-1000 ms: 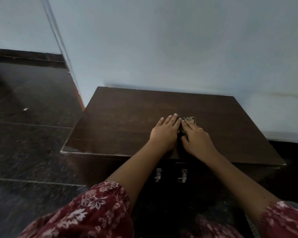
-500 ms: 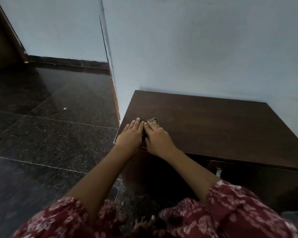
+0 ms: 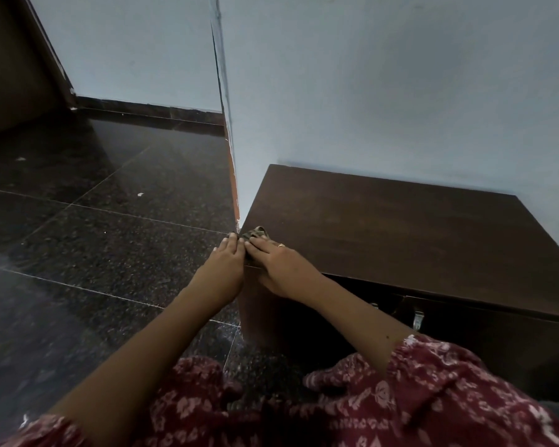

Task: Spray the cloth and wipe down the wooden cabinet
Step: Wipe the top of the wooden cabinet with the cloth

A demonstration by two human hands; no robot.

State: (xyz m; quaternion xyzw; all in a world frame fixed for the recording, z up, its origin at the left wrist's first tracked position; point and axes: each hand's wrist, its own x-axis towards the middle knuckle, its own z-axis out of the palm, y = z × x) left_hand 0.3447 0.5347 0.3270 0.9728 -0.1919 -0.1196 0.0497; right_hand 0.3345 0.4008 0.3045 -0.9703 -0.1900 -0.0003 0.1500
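cloth [image 3: 255,233]: small crumpled olive-brown rag, sitting on the near left corner of the cabinet top. Mostly hidden under the fingers, only the far bit pokes out, so can't tell how big it really is.
left hand [image 3: 225,263]: flat, fingers stretched forward and close together, tips on the cloth's left edge right at the cabinet corner. Pressing down rather than gripping, as far as I can see.
right hand [image 3: 279,264]: also flat, palm down over the cloth, fingers pointing toward the left hand and nearly touching it. Small ring [image 3: 281,245] on one finger. Whether the fingers curl around any fabric underneath, can't tell.
cabinet [image 3: 400,233]: dark wood, low, pushed against the pale wall [image 3: 384,91]. Right side is cut off by the frame. Front is in deep shadow, just a metal handle [image 3: 417,319] catching light.
floor [image 3: 94,240]: dark speckled glossy tiles, a few white specks.
sleeves [image 3: 439,391]: red floral, bottom of frame, blurry.
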